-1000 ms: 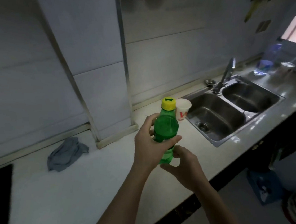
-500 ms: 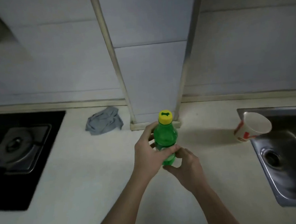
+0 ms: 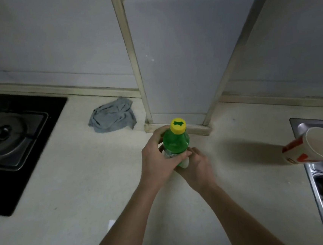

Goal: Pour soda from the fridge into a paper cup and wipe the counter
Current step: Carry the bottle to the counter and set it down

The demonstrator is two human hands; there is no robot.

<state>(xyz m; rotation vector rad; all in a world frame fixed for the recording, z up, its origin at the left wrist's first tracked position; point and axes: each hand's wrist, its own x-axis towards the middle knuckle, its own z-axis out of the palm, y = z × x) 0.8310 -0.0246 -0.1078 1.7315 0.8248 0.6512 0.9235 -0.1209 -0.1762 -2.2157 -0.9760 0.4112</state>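
Though capped yellow, green soda bottle

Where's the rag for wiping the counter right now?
The grey cloth lies crumpled on the counter against the back wall, between the stove on the left and the tiled column, beyond and left of the bottle.

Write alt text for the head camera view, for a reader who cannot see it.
Two bare hands, left and right, hold an upright green plastic soda bottle, yellow cap on, above a pale counter. A crumpled grey cloth lies left; a white-and-red paper cup stands right.
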